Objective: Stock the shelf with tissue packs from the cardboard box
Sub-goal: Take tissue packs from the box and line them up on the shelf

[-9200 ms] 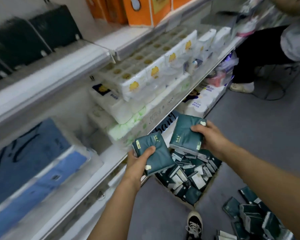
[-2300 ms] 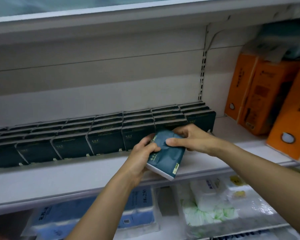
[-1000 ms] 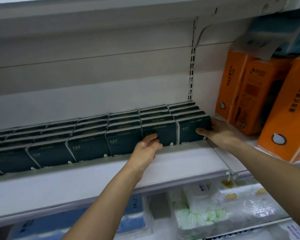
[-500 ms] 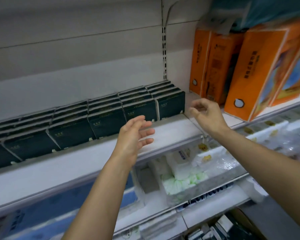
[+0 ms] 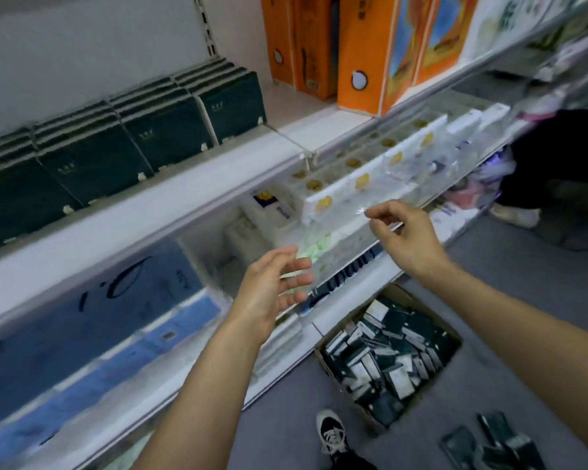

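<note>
A: What was hidden or cut off?

B: The row of dark green tissue packs (image 5: pixel 123 147) on the shelf (image 5: pixel 170 212) was cut by the left edge, so its full length could not be made out. The print on the packs was blurred. The cardboard box (image 5: pixel 389 356) on the floor (image 5: pixel 530 286) was seen from above — its near wall was hidden behind its own rim, and packs were jumbled inside. A few loose packs (image 5: pixel 489 439) were cropped at the bottom edge. A dark figure (image 5: pixel 557 171) at the far right was smeared by motion.

A: And the hands?

B: The left hand (image 5: pixel 269 293) was held in the air in front of the lower shelves, its grip spread open with nothing in it. The right hand (image 5: pixel 404 235) was raised near the clear-wrapped white packs (image 5: pixel 364 184), fingers loosely curled, thumb and forefinger apart; nothing was held there either.

A: What room was left?

B: A bare strip was seen along the shelf front before the green row, and a gap was left between the row's right end and the orange boxes (image 5: pixel 364 52). Open floor lay to the right of the box; a shoe (image 5: pixel 333 432) was planted just beside its near corner.
</note>
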`<control>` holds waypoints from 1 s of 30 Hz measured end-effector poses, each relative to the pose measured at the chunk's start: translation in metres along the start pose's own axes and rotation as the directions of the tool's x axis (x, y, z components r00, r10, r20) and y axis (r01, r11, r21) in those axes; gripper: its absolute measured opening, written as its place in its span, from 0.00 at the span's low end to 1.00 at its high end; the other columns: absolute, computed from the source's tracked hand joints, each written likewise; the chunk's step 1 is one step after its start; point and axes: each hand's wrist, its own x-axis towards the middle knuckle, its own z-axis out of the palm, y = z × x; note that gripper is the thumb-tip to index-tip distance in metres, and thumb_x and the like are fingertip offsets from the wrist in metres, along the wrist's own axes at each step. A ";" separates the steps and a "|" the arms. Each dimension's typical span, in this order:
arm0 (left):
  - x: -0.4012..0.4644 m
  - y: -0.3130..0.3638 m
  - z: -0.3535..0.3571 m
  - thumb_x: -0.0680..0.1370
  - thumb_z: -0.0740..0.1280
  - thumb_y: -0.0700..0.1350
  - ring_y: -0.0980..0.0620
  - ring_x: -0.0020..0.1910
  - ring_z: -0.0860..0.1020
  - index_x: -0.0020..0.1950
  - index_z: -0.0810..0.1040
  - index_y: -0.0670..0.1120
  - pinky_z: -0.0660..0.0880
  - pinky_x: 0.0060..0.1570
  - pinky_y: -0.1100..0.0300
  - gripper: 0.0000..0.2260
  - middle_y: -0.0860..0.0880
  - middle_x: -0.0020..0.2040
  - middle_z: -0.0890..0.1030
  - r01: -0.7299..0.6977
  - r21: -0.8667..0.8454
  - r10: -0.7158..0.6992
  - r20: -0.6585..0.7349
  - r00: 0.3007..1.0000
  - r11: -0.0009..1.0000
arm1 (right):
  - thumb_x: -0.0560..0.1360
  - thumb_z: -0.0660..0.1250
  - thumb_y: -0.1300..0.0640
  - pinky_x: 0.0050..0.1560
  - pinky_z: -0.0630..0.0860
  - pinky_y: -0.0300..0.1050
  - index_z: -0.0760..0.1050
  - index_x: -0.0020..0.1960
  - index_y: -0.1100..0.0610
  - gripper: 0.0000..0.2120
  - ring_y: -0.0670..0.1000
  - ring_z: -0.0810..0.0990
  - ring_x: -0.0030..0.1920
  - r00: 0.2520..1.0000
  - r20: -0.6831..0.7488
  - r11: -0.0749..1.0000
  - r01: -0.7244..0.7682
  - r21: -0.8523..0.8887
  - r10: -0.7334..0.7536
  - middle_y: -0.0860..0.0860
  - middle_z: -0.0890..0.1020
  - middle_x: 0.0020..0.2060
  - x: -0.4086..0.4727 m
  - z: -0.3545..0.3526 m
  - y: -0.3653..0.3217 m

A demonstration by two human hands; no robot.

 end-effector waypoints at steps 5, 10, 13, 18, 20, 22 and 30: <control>0.014 -0.056 0.016 0.83 0.64 0.43 0.49 0.40 0.83 0.58 0.79 0.46 0.78 0.37 0.57 0.07 0.47 0.45 0.86 0.147 0.022 -0.148 0.038 0.988 0.989 | 0.78 0.66 0.60 0.44 0.71 0.38 0.79 0.50 0.54 0.03 0.43 0.77 0.41 0.946 0.126 0.954 -0.292 -0.064 0.298 0.47 0.80 0.43 -0.049 -0.016 0.067; 0.032 -0.109 0.019 0.82 0.66 0.45 0.49 0.43 0.84 0.59 0.80 0.46 0.78 0.39 0.57 0.08 0.46 0.49 0.86 0.271 0.090 -0.274 0.022 0.962 0.958 | 0.78 0.66 0.61 0.40 0.74 0.32 0.79 0.49 0.56 0.03 0.42 0.78 0.39 0.858 0.238 0.889 -0.453 -0.069 0.456 0.47 0.81 0.39 -0.094 -0.011 0.118; 0.049 -0.141 0.022 0.82 0.66 0.46 0.51 0.42 0.84 0.61 0.79 0.46 0.77 0.36 0.59 0.09 0.48 0.47 0.87 0.349 0.122 -0.351 -0.007 0.936 0.929 | 0.78 0.67 0.61 0.45 0.78 0.43 0.79 0.48 0.58 0.03 0.48 0.79 0.40 0.796 0.282 0.842 -0.529 -0.109 0.536 0.53 0.82 0.40 -0.113 -0.006 0.156; 0.087 -0.190 0.042 0.82 0.65 0.44 0.48 0.43 0.83 0.60 0.79 0.45 0.77 0.38 0.57 0.08 0.47 0.47 0.87 0.426 0.157 -0.426 -0.030 0.904 0.891 | 0.78 0.66 0.64 0.38 0.76 0.38 0.78 0.46 0.63 0.04 0.48 0.77 0.36 0.730 0.272 0.774 -0.624 -0.106 0.627 0.51 0.79 0.36 -0.137 0.000 0.227; 0.109 -0.210 0.053 0.82 0.65 0.44 0.49 0.43 0.83 0.60 0.79 0.45 0.77 0.39 0.57 0.09 0.46 0.49 0.87 0.439 0.187 -0.441 -0.034 0.897 0.879 | 0.78 0.65 0.67 0.33 0.73 0.33 0.77 0.46 0.71 0.06 0.47 0.73 0.32 0.700 0.257 0.740 -0.665 -0.105 0.666 0.55 0.77 0.34 -0.138 0.004 0.256; 0.132 -0.235 0.068 0.82 0.66 0.46 0.49 0.43 0.83 0.60 0.79 0.45 0.77 0.40 0.56 0.09 0.45 0.50 0.86 0.466 0.223 -0.468 -0.045 0.882 0.856 | 0.78 0.64 0.68 0.29 0.70 0.30 0.76 0.48 0.74 0.07 0.47 0.72 0.30 0.645 0.243 0.677 -0.732 -0.073 0.724 0.56 0.76 0.34 -0.140 0.009 0.292; 0.242 -0.336 0.125 0.82 0.67 0.46 0.48 0.42 0.83 0.56 0.80 0.45 0.78 0.41 0.55 0.07 0.44 0.47 0.86 0.577 0.272 -0.577 -0.087 0.812 0.770 | 0.78 0.64 0.70 0.25 0.71 0.30 0.77 0.50 0.71 0.05 0.38 0.75 0.24 0.454 0.191 0.436 -0.891 0.127 0.870 0.58 0.77 0.36 -0.126 0.017 0.426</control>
